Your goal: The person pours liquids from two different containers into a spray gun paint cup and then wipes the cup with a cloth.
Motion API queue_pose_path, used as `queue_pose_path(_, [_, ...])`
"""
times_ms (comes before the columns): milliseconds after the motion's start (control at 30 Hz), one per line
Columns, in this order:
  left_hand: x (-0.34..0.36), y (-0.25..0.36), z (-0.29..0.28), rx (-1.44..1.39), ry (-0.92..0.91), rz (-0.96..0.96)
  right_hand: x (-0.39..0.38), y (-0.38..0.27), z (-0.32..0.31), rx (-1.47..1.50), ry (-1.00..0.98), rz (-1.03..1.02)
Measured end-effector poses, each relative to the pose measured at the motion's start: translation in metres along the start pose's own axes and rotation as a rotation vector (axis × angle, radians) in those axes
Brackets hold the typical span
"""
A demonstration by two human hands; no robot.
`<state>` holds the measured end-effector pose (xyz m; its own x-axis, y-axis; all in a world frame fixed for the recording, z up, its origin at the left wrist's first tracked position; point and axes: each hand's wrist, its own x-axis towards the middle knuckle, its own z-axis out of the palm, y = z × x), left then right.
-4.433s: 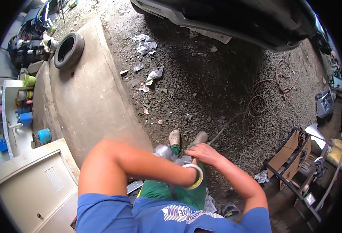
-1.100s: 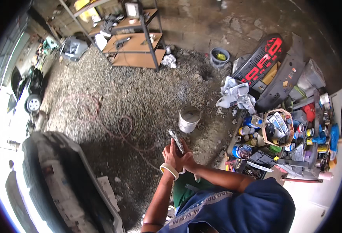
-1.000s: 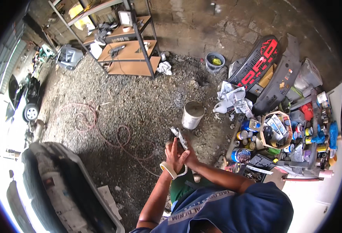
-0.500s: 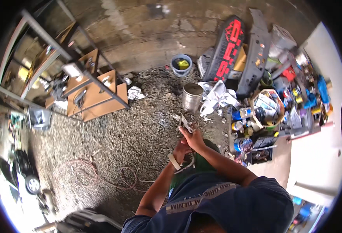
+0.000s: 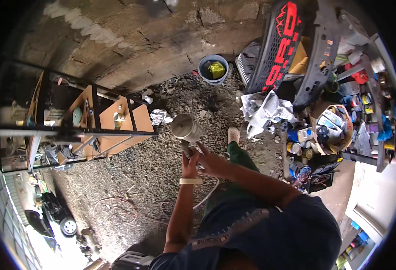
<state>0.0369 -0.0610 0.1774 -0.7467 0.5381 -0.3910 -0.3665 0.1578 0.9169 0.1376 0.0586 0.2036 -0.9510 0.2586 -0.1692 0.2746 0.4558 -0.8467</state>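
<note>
Two hands, one tool: my left hand (image 5: 190, 168) is closed around a grey tool (image 5: 186, 148), my right hand (image 5: 213, 164) right beside it, fingers spread; can't tell if the right one grips too. Tool points up and away, its tip overlapping the lower edge of one pale tub (image 5: 183, 128) in view; contact unclear. Left forearm runs nearly straight up, one cream band (image 5: 191, 181) on the wrist; right forearm slants in from the right, fingers aimed up-left. One pale hose (image 5: 212, 191) curves below my hands. One grey-blue bucket (image 5: 213, 81) stands farther off by the wall, one yellow item (image 5: 217, 69) inside. One shoe (image 5: 234, 135) of mine shows on the gravel (image 5: 139, 180), right of the tub.
</note>
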Motion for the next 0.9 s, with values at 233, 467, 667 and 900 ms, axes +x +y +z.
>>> queue_pose_path(233, [0.130,0.014,-0.009,0.050,0.075,-0.135,0.153,0.016,-0.161,-0.167,0.194,-0.178])
queue_pose_path(467, [0.202,-0.029,-0.023,0.411,0.001,-0.236,0.255,0.075,-0.149,-0.391,-0.088,-0.109])
queue_pose_path(667, [0.273,-0.082,-0.018,0.238,-0.124,-0.360,0.299,0.156,-0.130,-0.577,-0.114,-0.293])
queue_pose_path(900, [0.407,-0.186,-0.026,0.217,-0.197,-0.385,0.330,0.268,-0.123,-0.136,0.138,-0.072])
